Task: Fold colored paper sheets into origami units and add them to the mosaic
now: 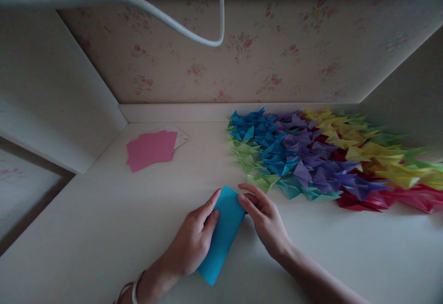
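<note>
Left hand (194, 239): gripping the blue origami paper (224, 230) along its left long edge, thumb lying near that edge, forefinger stretched toward the top left corner. Right hand (265, 221): thumb at the upper right edge, forefinger curled apart from it by the top right corner; can't tell whether it really pinches. Paper is a long narrow rectangle in front of me, between both hands, slanted with its top end to the right (can't tell if its underside touches the white tabletop (104, 230)). White bracelet (134, 288) on my left wrist.

Pink paper sheets (152, 149): loose overlapping stack, back left, partly covering a pale printed card (182, 139). Origami cranes (301, 152): packed in coloured rows, back right, green, blue, purple, red, yellow; nearest ones just beyond my right hand. Floral wallpaper (245, 64) behind, white cable (169, 22) across the top.
</note>
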Tool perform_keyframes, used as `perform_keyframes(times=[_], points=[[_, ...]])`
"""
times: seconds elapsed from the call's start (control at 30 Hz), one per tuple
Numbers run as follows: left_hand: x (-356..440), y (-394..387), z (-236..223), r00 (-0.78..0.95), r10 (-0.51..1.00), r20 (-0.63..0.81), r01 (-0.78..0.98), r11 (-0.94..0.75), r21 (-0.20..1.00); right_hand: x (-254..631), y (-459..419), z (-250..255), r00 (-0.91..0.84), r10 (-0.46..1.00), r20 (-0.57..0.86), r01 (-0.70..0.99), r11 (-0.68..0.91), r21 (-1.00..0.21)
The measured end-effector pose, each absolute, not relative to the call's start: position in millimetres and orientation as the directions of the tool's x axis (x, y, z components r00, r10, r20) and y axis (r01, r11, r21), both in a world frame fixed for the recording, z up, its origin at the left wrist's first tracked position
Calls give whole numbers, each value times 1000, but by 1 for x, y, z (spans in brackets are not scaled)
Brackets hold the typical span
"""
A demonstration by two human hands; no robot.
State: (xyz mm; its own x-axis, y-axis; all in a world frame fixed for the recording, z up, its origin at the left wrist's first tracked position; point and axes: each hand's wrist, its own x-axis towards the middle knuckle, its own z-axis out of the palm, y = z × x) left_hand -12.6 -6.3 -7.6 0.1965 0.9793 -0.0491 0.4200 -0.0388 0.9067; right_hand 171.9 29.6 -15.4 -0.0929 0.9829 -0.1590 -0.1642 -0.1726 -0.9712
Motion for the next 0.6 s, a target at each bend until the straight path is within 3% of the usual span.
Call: perform_keyframes(times=[0.23, 0.6], points=[[-14, -8, -9, 133, 991, -14, 457, -49, 888, 172, 31, -18, -81, 977, -198, -265, -213, -940], [-12, -8, -7, 149, 987, 61, 529, -132, 838, 172, 30, -19, -72, 982, -175, -284, -188, -940]])
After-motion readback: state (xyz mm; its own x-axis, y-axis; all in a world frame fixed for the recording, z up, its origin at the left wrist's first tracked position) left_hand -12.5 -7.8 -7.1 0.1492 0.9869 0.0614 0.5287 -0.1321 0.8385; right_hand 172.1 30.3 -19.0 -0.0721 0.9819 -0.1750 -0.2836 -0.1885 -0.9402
